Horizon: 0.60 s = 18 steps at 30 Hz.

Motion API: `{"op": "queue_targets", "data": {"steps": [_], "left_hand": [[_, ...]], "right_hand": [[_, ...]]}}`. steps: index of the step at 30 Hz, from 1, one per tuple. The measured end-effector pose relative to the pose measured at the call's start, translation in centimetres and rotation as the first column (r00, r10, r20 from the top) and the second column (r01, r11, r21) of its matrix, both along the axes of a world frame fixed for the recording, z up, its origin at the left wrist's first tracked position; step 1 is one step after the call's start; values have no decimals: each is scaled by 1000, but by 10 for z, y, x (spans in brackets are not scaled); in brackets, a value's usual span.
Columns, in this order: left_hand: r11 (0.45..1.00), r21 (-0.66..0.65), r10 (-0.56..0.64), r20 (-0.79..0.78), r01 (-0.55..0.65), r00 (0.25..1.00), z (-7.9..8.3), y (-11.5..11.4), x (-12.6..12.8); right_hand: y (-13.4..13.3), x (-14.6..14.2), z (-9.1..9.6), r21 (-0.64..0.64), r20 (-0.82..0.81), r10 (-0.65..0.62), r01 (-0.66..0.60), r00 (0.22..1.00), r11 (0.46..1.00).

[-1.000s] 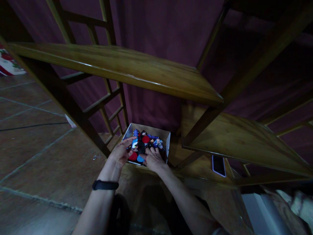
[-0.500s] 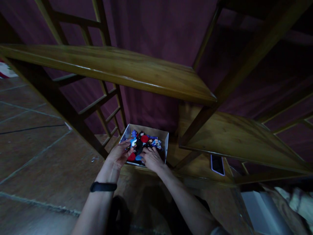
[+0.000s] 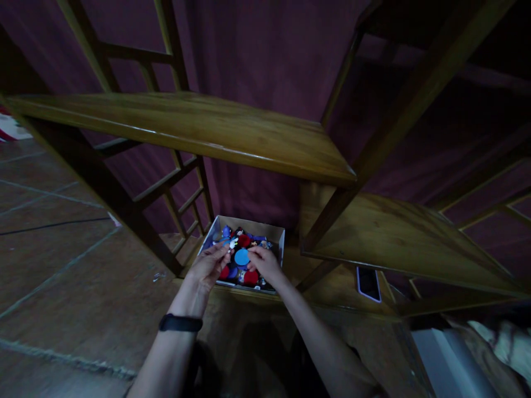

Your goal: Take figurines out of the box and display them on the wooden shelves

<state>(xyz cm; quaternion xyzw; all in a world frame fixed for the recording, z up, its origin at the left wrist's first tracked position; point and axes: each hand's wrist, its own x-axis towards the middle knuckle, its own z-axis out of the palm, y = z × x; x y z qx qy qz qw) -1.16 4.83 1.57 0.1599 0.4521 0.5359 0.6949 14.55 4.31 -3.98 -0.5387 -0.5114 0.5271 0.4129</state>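
A shallow white box (image 3: 281, 246) on the low wooden shelf holds several small colourful figurines and round red, blue and purple pieces. Above its left side my left hand (image 3: 208, 266) is closed on a small white and blue figurine (image 3: 233, 244), whose details are too small to make out. My right hand (image 3: 265, 262), over the right half of the box, pinches a flat light-blue disc (image 3: 241, 257) by its edge. Red round pieces (image 3: 251, 277) lie in the box below the disc. The fingers of both hands partly cover the contents.
A wooden shelf board (image 3: 207, 127) passes above the box, and a diagonal post (image 3: 332, 213) stands to its right. On the lower shelf at right lies a phone (image 3: 368, 283). Behind hangs a purple curtain (image 3: 257, 66). A grey-white box (image 3: 452, 359) is at the lower right.
My right hand has lifted the light-blue disc from among the pieces, and its face now shows. My left hand keeps the white and blue figurine, now tilted differently.
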Motion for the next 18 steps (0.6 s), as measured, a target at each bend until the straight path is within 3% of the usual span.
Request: {"op": "queue_targets", "data": {"steps": [6, 10, 12, 18], "left_hand": [[998, -38, 54, 6, -53, 999, -7, 0, 7], [995, -97, 19, 62, -13, 998, -6, 0, 11], [992, -122, 7, 81, 3, 997, -6, -1, 13], [991, -121, -52, 46, 58, 998, -2, -4, 14]], "right_hand": [[-13, 5, 20, 148, 189, 42, -71, 981, 986], [-17, 7, 28, 282, 273, -23, -57, 962, 958], [-17, 8, 28, 318, 250, -28, -55, 968, 946], [-13, 9, 22, 223, 23, -13, 8, 1000, 975]]}}
